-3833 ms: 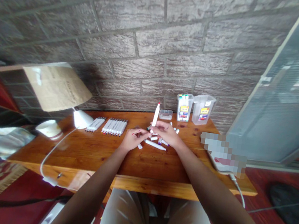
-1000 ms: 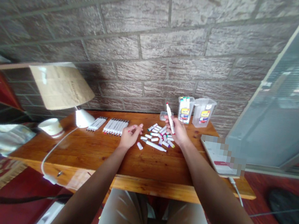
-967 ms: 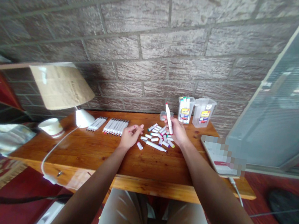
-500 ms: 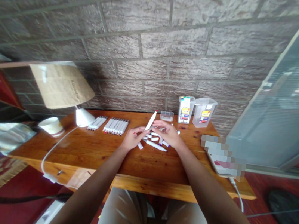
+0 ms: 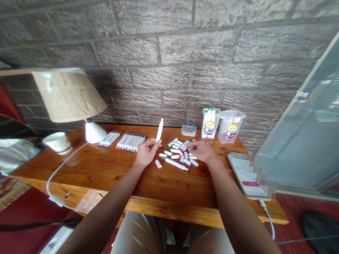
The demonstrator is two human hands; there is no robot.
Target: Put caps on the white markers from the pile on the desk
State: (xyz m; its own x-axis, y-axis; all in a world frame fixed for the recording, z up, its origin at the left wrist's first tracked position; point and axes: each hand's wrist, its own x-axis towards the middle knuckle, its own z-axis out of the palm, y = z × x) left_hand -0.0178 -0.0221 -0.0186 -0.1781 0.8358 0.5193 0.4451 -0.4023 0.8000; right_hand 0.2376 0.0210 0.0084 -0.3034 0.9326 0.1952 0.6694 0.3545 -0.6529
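My left hand [image 5: 146, 151] is closed around the lower end of a white marker [image 5: 160, 130], which stands almost upright with its red tip bare and pointing up. My right hand [image 5: 203, 151] reaches over a loose pile of white marker caps [image 5: 175, 147] with coloured ends. Its fingers are bent and pinched at a cap on the pile's right side, partly hidden by the fingers. In front of the pile lies another white marker [image 5: 176, 163]. A single cap [image 5: 158, 164] rests nearer to me, beside my left hand.
Two rows of white markers, a small one [image 5: 109, 139] and a larger one [image 5: 131, 142], lie left. Behind stand a clear box of markers [image 5: 209, 125], a second clear box [image 5: 231, 128] and a small clear lid [image 5: 188, 131]. A lamp [image 5: 95, 133], cup [image 5: 57, 142] and tablet [image 5: 250, 174] flank them.
My left hand has moved slightly left with the marker, which is now more upright. My right hand has come away from the marker, to the right and down onto the caps.
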